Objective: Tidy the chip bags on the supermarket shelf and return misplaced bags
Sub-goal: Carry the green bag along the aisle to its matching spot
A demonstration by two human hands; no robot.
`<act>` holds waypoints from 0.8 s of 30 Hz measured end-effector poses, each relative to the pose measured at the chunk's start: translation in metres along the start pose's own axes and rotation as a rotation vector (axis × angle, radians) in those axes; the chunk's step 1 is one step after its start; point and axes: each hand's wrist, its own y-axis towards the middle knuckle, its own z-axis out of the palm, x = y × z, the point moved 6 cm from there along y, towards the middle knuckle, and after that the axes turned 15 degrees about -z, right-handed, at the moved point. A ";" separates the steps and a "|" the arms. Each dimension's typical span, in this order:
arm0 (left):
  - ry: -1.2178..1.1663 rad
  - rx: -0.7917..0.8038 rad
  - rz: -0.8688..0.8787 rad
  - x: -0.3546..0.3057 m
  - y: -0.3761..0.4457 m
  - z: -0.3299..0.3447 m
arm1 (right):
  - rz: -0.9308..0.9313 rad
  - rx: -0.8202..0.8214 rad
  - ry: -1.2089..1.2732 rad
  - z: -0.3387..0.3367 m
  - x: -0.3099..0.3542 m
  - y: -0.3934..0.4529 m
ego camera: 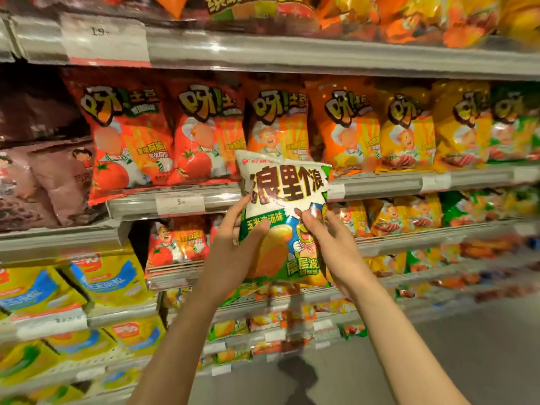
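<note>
White-and-green chip bag (285, 217) sits upright before the shelf (181, 200) of orange bags (204, 138), left hand (236, 244) and right hand (330, 238) pinching its sides with curled fingers, seemingly misplaced and awaiting return.

Shelf face packed; open air only on my side of it

Across the frame's middle I see a row of red and orange bags (204, 135) filling its shelf (380, 185) edge to edge. The white-and-green bag (282, 206) in my two hands blocks the centre, while grey floor (438, 361) lies open at lower right.
</note>
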 end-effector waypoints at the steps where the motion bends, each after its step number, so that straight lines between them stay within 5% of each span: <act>1: 0.010 0.009 -0.006 0.001 -0.004 0.011 | 0.007 -0.014 0.013 -0.010 -0.003 -0.005; 11: -0.037 0.074 -0.065 0.000 -0.022 0.173 | 0.023 -0.169 0.092 -0.172 -0.009 -0.030; 24: 0.013 0.336 -0.072 -0.028 0.000 0.476 | 0.028 -0.371 0.041 -0.464 0.021 -0.040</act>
